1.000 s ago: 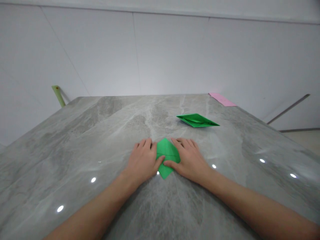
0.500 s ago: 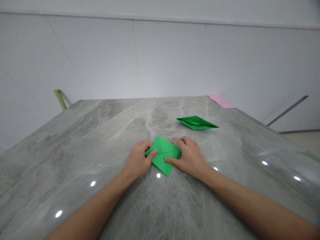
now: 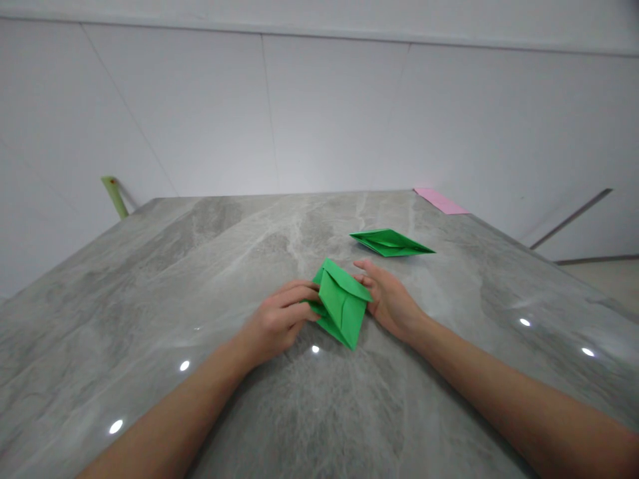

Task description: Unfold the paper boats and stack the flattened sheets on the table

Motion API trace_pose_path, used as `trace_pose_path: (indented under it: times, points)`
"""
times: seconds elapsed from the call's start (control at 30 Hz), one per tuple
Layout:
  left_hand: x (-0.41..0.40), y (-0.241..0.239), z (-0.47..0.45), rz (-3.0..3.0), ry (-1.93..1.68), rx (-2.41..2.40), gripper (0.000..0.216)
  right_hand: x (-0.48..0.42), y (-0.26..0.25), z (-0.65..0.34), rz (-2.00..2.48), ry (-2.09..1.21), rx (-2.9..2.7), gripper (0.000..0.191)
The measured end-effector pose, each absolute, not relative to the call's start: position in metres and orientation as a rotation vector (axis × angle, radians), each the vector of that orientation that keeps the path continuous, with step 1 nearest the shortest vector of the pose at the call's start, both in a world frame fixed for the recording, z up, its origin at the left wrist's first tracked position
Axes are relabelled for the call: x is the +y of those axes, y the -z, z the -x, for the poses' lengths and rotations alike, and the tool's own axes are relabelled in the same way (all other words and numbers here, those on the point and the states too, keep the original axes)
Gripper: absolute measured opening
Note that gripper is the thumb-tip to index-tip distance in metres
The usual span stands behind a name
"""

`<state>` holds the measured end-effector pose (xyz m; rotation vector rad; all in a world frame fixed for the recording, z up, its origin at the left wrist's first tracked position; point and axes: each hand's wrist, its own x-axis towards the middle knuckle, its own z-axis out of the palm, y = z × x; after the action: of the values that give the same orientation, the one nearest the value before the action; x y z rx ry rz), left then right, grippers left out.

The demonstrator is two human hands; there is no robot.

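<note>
- Behind everything, a pale wall (image 3: 319,113) with thin seams; before it, a grey marbled table (image 3: 214,266), glossy, with small spots of reflected light.
- In the near middle of the table, between both hands, the green folded paper (image 3: 344,303); to the right of the left fingers, to the left of the right fingers.
- Roughly diamond in form, with long axis from far to near, leaning slightly to right at the near tip; layers parted at the left side.
- Left hand (image 3: 282,316): grasping the left side of this paper, fingertips partly hidden among the layers.
- Right hand (image 3: 392,299): loosely curved at the right corner, touching it as far as visible; not possible to tell if gripping.
- Farther and to the right, apart from both hands but nearer to the right one: a second green folded piece (image 3: 392,245), long axis from left to right, with narrow opening along it.
- At the far right edge of the table, a pink paper (image 3: 440,201), lying flat.
- No container in view.
</note>
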<state>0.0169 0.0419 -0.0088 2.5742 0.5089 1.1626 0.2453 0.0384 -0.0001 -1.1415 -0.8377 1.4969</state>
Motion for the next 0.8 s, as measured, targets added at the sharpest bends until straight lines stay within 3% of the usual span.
trace_pose_path:
  times: [0.13,0.3,0.4,0.5,0.7,0.8]
  points:
    - [0.037,0.005,-0.016,-2.527,-1.109,0.594,0.03,0.043,0.01,-0.251,1.325,-1.251,-1.098,0.062]
    - [0.031,0.0,-0.017,-2.431,-1.441,0.883,0.029,0.048,0.02,-0.258,1.445,-0.995,-1.309,0.035]
    - [0.028,0.0,-0.022,-2.616,-1.071,0.805,0.02,0.048,0.019,-0.258,1.459,-0.908,-1.408,0.024]
    - [0.029,0.003,-0.025,-2.729,-0.64,0.978,0.031,0.046,0.017,-0.257,1.466,-0.878,-1.479,0.014]
    - [0.037,0.01,-0.018,-2.587,-0.476,1.366,0.032,0.036,0.009,-0.255,1.342,-0.975,-1.675,0.035]
    - [0.042,0.014,-0.014,-2.541,-0.511,1.389,0.03,0.032,0.005,-0.255,1.124,-0.78,-2.039,0.046]
